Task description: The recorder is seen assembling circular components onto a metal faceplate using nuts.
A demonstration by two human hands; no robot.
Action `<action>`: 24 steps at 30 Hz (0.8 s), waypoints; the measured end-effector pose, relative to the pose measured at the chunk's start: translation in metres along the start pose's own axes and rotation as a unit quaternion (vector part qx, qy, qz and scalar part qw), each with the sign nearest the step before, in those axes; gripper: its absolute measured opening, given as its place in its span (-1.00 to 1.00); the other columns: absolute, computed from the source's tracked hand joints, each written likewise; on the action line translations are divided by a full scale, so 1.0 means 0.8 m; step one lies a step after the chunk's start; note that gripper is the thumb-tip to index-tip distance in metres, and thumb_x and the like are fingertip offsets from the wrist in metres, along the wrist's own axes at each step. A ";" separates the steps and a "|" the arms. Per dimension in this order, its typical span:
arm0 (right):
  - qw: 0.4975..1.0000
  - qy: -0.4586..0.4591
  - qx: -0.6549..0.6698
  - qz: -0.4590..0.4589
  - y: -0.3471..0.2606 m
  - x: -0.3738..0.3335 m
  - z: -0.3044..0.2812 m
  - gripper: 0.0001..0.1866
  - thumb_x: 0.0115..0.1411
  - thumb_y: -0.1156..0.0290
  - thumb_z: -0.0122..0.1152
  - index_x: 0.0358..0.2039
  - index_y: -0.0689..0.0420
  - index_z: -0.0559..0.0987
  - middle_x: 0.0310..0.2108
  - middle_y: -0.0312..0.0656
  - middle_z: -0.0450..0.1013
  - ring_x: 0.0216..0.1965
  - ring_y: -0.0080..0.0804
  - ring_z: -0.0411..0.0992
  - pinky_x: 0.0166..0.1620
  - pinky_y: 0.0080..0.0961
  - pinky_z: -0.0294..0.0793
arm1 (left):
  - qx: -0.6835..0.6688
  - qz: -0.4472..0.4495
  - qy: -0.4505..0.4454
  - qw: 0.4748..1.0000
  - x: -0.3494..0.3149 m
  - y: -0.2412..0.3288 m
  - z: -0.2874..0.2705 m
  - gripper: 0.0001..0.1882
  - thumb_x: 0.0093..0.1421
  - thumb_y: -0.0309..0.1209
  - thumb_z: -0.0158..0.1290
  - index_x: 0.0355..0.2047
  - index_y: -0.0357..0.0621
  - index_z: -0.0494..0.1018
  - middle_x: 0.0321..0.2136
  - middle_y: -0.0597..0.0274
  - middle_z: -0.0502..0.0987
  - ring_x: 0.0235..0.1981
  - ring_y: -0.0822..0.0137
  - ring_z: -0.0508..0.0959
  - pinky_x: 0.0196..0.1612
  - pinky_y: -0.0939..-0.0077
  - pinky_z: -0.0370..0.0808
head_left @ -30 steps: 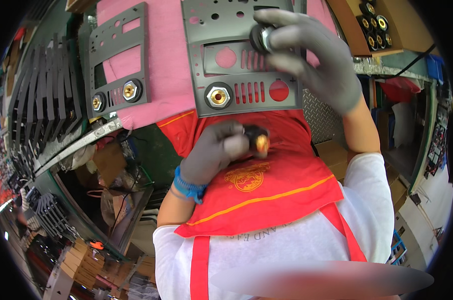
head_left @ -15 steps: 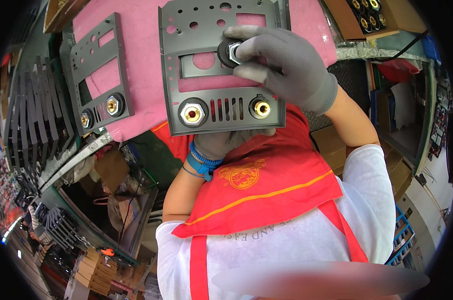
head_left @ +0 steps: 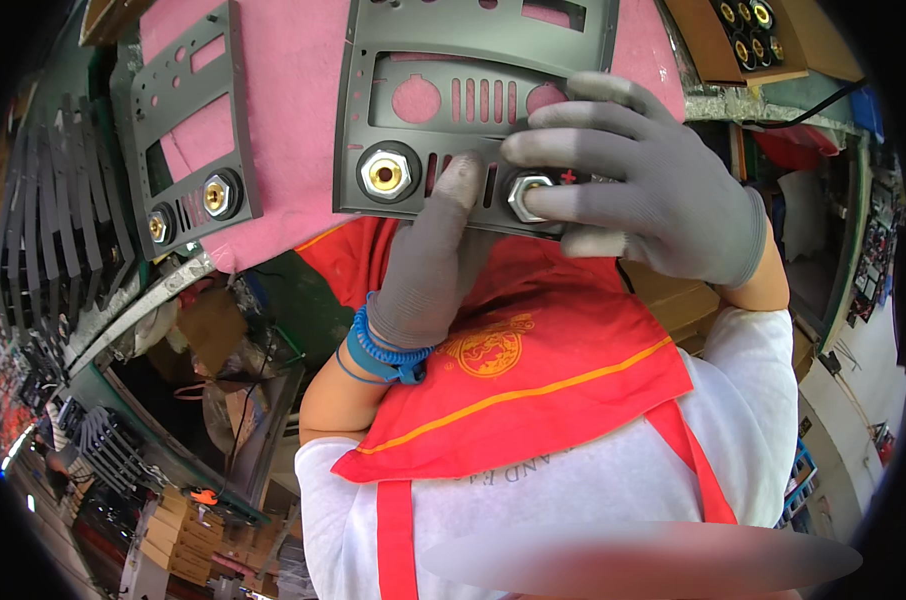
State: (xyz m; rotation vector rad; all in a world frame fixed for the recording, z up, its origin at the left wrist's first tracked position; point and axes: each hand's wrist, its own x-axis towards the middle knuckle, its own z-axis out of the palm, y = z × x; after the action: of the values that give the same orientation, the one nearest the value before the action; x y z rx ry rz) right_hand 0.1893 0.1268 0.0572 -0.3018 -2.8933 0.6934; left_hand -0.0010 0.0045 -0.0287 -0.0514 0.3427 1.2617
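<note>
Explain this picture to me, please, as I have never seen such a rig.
No machine here: these are a person's gloved hands, seen by a wide head-worn camera that looks down and bends straight edges. The left hand holds a grey panel at its lower edge, thumb in front. The right hand touches a shiny nut on that panel. To the left, another panel lies partly over a pink mat; at upper right sits a box of round fittings.

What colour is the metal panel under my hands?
Dark grey; the metal panel shows best in the head view.
</note>
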 end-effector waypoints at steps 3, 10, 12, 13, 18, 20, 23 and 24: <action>0.995 0.039 -0.085 -0.035 0.000 -0.008 0.013 -0.66 -0.02 0.30 0.32 -0.19 0.04 0.55 -0.02 -0.22 0.47 0.05 -0.20 0.42 0.18 -0.06 0.31 | 0.736 0.218 0.027 0.640 -0.014 -0.009 0.001 -0.46 0.14 -0.77 0.00 0.17 -0.35 0.27 -0.04 -0.13 0.49 -0.06 0.09 0.58 -0.03 0.37 0.55; 0.988 0.106 -0.107 0.029 -0.019 0.001 0.011 -0.69 -0.03 0.42 0.23 -0.20 0.13 0.56 -0.13 -0.18 0.51 -0.07 -0.25 0.50 0.14 -0.06 0.37 | 0.428 0.051 0.131 0.893 -0.002 -0.009 0.034 -0.68 0.39 -0.41 -0.18 0.09 -0.33 0.27 -0.05 0.04 0.45 -0.03 0.29 0.50 0.09 0.39 0.45; 0.990 0.066 -0.121 -0.019 -0.012 -0.005 0.011 -0.66 -0.07 0.40 0.25 -0.20 0.15 0.56 -0.13 -0.18 0.51 -0.09 -0.26 0.51 0.13 -0.06 0.38 | 0.191 -0.019 0.178 0.965 0.002 -0.010 0.044 -0.64 0.45 -0.29 -0.30 0.07 -0.29 0.30 -0.05 0.08 0.46 -0.02 0.31 0.49 0.12 0.37 0.43; 0.990 0.066 -0.123 -0.018 -0.015 -0.005 0.012 -0.66 -0.07 0.40 0.25 -0.20 0.15 0.56 -0.13 -0.18 0.51 -0.09 -0.26 0.51 0.13 -0.06 0.38 | 0.191 -0.019 0.176 0.966 0.001 -0.009 0.042 -0.64 0.45 -0.29 -0.30 0.07 -0.29 0.30 -0.05 0.08 0.46 -0.02 0.31 0.49 0.12 0.37 0.43; 0.977 0.094 -0.192 -0.005 -0.022 -0.005 0.021 -0.68 -0.08 0.39 0.27 -0.25 0.15 0.56 -0.21 -0.23 0.50 -0.19 -0.32 0.50 0.13 -0.11 0.37 | 0.155 -0.007 0.188 0.970 0.003 -0.007 0.052 -0.70 0.45 -0.42 -0.28 0.06 -0.34 0.28 -0.07 0.09 0.43 -0.03 0.35 0.48 0.07 0.39 0.48; 0.979 0.089 -0.182 -0.001 -0.018 0.002 0.018 -0.71 -0.08 0.37 0.28 -0.28 0.13 0.56 -0.27 -0.24 0.48 -0.24 -0.34 0.48 0.10 -0.13 0.37 | 0.382 0.040 0.142 0.912 -0.005 -0.011 0.037 -0.70 0.45 -0.41 -0.27 0.07 -0.33 0.27 -0.07 0.08 0.42 -0.04 0.34 0.48 0.08 0.38 0.48; 0.981 0.077 -0.178 0.007 -0.013 0.007 0.021 -0.78 -0.06 0.32 0.27 -0.35 0.05 0.53 -0.38 -0.31 0.40 -0.28 -0.38 0.43 0.07 -0.20 0.35 | 0.469 0.073 0.081 0.876 -0.005 -0.013 0.030 -0.68 0.45 -0.38 -0.28 0.09 -0.32 0.25 -0.05 0.07 0.40 -0.04 0.31 0.48 0.09 0.34 0.47; 0.980 0.070 -0.185 0.008 -0.012 0.007 0.022 -0.82 -0.04 0.29 0.25 -0.39 -0.01 0.51 -0.42 -0.36 0.34 -0.26 -0.41 0.40 0.07 -0.24 0.32 | 0.343 0.062 0.075 0.934 -0.004 -0.012 0.031 -0.66 0.46 -0.34 -0.29 0.10 -0.31 0.24 -0.03 0.07 0.39 -0.03 0.29 0.48 0.11 0.32 0.46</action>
State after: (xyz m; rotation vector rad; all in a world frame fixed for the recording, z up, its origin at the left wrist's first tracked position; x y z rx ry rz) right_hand 0.1788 0.1124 0.0466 -0.3996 -2.8691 0.1232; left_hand 0.0131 0.0042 -0.0059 0.4811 0.9147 1.2036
